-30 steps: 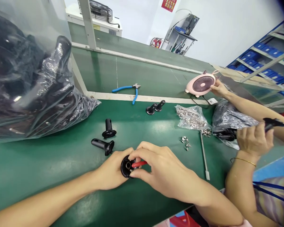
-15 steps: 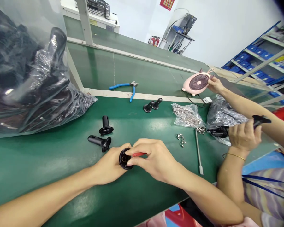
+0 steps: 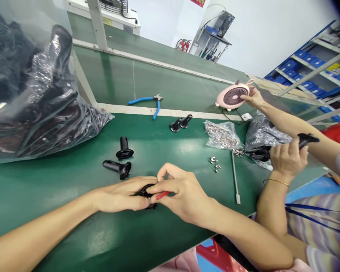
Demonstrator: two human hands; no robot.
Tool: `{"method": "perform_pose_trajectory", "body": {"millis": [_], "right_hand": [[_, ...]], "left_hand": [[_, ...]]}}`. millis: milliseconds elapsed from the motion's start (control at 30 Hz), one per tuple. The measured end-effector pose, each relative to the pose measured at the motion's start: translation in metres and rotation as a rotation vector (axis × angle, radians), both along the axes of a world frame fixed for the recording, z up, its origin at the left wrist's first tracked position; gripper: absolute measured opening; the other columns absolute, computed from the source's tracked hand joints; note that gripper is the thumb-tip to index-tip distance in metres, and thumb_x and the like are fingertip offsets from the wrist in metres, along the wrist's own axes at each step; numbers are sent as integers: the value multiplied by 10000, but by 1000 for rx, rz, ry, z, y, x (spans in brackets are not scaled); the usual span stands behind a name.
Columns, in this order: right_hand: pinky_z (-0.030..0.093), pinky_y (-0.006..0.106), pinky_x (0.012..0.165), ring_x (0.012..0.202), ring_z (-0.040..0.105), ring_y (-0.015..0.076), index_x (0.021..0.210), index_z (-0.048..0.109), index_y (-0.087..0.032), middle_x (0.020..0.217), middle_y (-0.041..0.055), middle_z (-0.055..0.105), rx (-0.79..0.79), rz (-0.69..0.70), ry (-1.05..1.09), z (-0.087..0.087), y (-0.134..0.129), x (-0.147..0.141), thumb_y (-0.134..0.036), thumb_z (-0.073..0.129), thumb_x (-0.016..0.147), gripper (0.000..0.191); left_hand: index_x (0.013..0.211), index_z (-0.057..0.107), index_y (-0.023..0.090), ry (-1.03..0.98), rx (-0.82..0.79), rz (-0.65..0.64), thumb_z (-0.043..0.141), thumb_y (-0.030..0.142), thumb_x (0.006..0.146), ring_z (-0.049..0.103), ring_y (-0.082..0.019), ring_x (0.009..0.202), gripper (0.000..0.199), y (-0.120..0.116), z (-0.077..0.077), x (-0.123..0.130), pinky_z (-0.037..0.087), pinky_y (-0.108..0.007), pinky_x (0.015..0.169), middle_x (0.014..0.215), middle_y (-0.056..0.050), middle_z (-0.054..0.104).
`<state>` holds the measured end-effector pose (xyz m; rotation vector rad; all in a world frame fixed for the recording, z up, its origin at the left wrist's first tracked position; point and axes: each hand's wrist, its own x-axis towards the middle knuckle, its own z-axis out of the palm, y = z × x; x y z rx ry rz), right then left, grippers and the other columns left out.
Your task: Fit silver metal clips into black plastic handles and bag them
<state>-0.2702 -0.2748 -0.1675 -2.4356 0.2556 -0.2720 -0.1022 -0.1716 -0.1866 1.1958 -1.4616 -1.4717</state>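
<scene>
Low in the middle of the head view, a round black part (image 3: 147,190) lies between both hands, partly covered by fingers. My left hand (image 3: 121,195) rests along its left side, fingers extended and thumb at its rim. Fingertips of my right hand (image 3: 177,190) are pinched at the part, with a small red item (image 3: 162,195) held between them; its far end is hidden. Two black flanged handles, one upright (image 3: 124,148) and one lying down (image 3: 117,168), are just beyond my left hand.
Blue-handled cutters (image 3: 147,100), two black parts (image 3: 180,124), a bag of metal pieces (image 3: 222,135), loose pieces (image 3: 214,163) and a metal rod (image 3: 235,179) lie around. A large bag (image 3: 36,94) stands left. At right, a person's hands touch a pink fan (image 3: 232,96) and grip a black part (image 3: 307,139).
My left hand has loosened from around the black part and its fingers have straightened. My right hand has shifted slightly lower with the red item. The other person's hand has moved across the fan's front.
</scene>
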Motion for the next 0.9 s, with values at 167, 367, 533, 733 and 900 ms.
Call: {"method": "perform_pose_trajectory", "body": {"millis": [167,367,533,733,900], "right_hand": [[409,210,548,586,519,60,893,725,-260,850,-11,568,-78,17,6,6,-1,7,-261,670,792,114],[369,221,505,533,491,51,896,718,-268,908,-31,588,-177,26,77,9,2,7,-302,676,784,124],[391,230,527,587,556,60,883,710,-248,1085,-46,607,-198,58,54,7,-2,3,-303,658,799,112],[388,224,543,617,574,58,863,712,-232,1033,-65,639,-180,116,41,9,-8,9,-272,653,807,91],[374,216,531,536,490,25,835,706,-241,1025,-78,621,-155,117,71,13,-9,11,-266,687,777,66]], "left_hand": [[658,498,193,-10,2,132,412,188,631,484,-155,670,91,1,-6,-9,404,-200,601,715,7,547],[722,464,176,-126,57,35,372,201,701,460,-145,706,98,-1,-3,-11,389,-207,638,750,7,506],[740,461,167,-95,123,51,384,204,749,430,-129,705,87,-1,-10,-13,366,-211,641,772,14,483],[762,491,157,-75,191,172,392,231,759,445,-145,750,124,4,-13,-18,371,-229,679,777,10,485],[770,483,166,-116,203,183,382,234,769,454,-155,757,122,4,-8,-20,376,-245,685,784,11,488]]}}
